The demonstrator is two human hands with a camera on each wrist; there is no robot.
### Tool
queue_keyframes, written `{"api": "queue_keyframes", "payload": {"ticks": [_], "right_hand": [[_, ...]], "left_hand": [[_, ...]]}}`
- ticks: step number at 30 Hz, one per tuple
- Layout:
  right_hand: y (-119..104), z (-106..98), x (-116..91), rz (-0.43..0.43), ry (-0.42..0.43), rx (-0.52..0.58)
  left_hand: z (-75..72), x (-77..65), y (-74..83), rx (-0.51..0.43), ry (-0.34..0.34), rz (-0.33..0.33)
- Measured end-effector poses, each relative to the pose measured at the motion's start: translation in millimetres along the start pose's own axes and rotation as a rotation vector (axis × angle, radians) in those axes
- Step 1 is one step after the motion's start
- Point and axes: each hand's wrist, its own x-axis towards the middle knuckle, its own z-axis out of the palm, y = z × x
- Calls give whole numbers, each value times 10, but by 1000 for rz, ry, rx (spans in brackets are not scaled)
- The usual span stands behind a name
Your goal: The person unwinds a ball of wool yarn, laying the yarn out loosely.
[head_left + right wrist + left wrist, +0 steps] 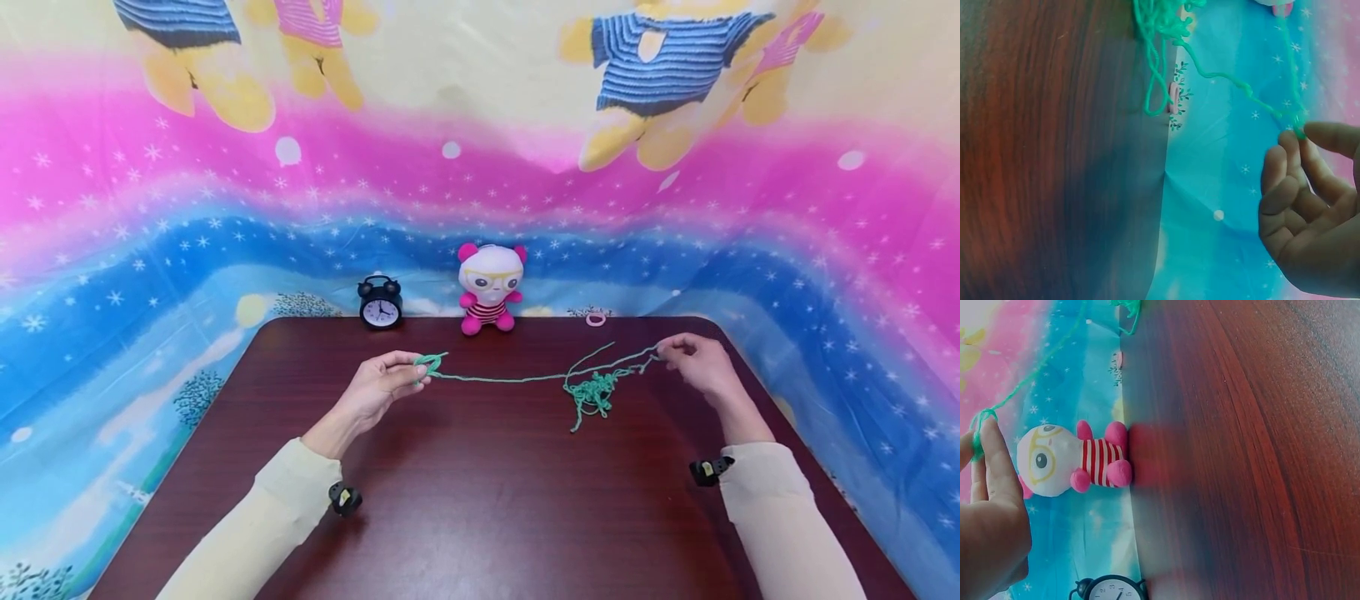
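Note:
A green cord [517, 381] stretches between my two hands above the table. My left hand [378, 387] pinches a small looped bundle of it between thumb and fingers, a short end poking out to the right. At the right, my right hand [697, 362] pinches the cord between thumb and index finger, the other fingers curled in the right wrist view. From there one strand runs down to a tangled clump of the cord [595, 393], which hangs near the right hand with a loose tail below. In the left wrist view the bundle [982, 428] sits at the fingertips.
Along the back edge of the dark wooden table [495, 500] stand a black alarm clock [381, 311] and a pink and white plush toy [490, 287]. A small pink ring [596, 318] lies at the back right. A printed cloth [450, 183] hangs behind the table.

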Motion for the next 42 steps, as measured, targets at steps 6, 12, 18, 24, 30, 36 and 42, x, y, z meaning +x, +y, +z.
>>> {"api": "queue_keyframes", "payload": {"ticks": [6,12,18,24,30,36,42], "right_hand": [[12,64,3,1,-98,-9],[-57,165,-11,-33,-98,2],[-155,302,-17,-80,-92,13],[-319,488,-27,-114,-112,38],[-566,709,-47,-189,-124,80],[-825,897,-100,-230,-140,99],[-1034,1071,-167,-267,-166,115]], "left_hand": [[17,-5,20,-13,-15,2],[29,0,21,-11,-18,2],[36,4,12,39,-6,-2],[56,11,16,31,-3,-11],[65,10,17,22,-6,-25],[62,13,16,27,-31,-25],[66,27,10,24,-32,-17]]}}
